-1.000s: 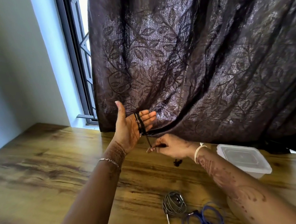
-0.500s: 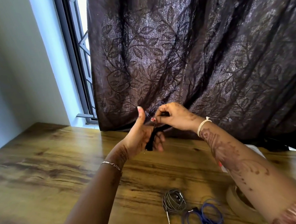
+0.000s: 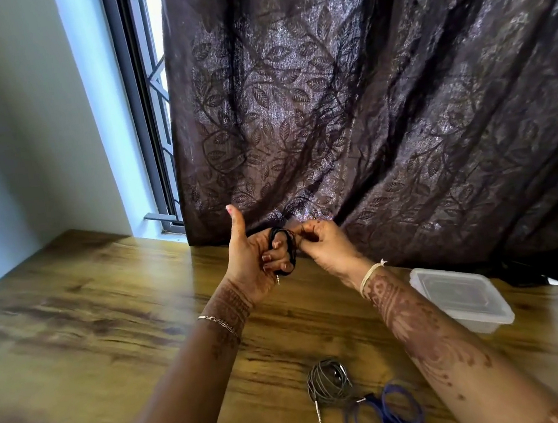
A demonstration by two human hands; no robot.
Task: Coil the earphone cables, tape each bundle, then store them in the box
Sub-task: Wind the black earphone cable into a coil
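Observation:
A black earphone cable [image 3: 286, 245] is looped around the curled fingers of my left hand [image 3: 255, 258], whose thumb points up; the cable's jack plug hangs below the fingers. My right hand [image 3: 322, 246] touches the loops from the right and pinches the cable's loose end. Both hands are raised above the wooden table [image 3: 77, 336]. A grey coiled cable [image 3: 326, 380] and a blue coiled cable [image 3: 384, 412] lie on the table near me. A clear plastic box [image 3: 465, 298] with its lid on stands to the right.
A dark leaf-patterned curtain [image 3: 362, 99] hangs right behind my hands and reaches the table's far edge. A window with a grille [image 3: 152, 104] and a pale wall are at the left.
My left fingers have curled in around the loops. My right hand rose from below the left palm, wound more cable on, and now sits level with the coil.

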